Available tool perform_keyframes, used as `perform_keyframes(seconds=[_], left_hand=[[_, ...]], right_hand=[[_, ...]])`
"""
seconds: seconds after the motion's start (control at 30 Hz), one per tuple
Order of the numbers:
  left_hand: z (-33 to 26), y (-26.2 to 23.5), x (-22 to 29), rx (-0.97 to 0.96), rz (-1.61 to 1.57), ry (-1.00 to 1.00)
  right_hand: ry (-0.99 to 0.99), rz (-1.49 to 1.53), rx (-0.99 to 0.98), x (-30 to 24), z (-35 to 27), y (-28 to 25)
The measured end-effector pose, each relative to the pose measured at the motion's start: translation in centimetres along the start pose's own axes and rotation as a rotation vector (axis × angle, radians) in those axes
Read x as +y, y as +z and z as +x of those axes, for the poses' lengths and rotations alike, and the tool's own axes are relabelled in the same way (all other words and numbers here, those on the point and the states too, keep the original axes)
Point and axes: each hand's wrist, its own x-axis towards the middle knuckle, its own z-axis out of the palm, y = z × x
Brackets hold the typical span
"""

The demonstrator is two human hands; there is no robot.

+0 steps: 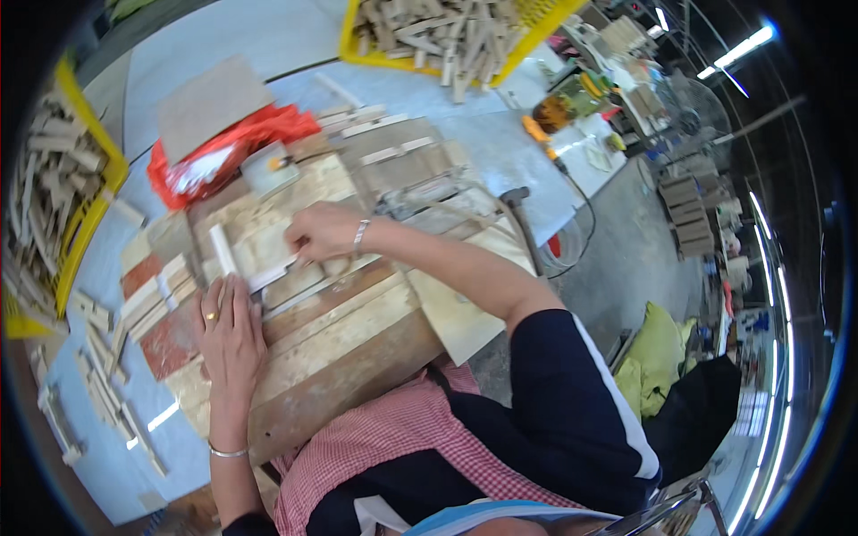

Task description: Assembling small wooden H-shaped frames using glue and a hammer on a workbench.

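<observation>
On wooden block (340,348) atop desk (500,143): left hand (230,332) flat, fingers spread, pressing down beside white strip (221,249). Right hand (323,230) curled over small wood piece (308,277), fingers narrow, probably gripping it. Yellow crates (536,27) of wood offcuts behind and at left.

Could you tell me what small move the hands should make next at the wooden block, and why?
Probably slide the right hand along the pale strip to seat it. The left hand lies flat on the wooden block beside the strip, steadying it, while the right hand's fingers rest at the strip's far end.
</observation>
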Motion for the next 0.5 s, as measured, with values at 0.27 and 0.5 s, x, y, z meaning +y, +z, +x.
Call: perform_keyframes(seconds=[0.27, 0.5], left_hand=[[1.3, 2.9, 5.6, -0.025, -0.166, 0.02], [1.3, 4.4, 5.8, -0.059, -0.11, 0.002]], right_hand=[[-0.135, -0.054, -0.095, 0.3, 2.4, -0.6], [-0.128, -0.106, 0.012, -6.2, 8.7, -5.9]])
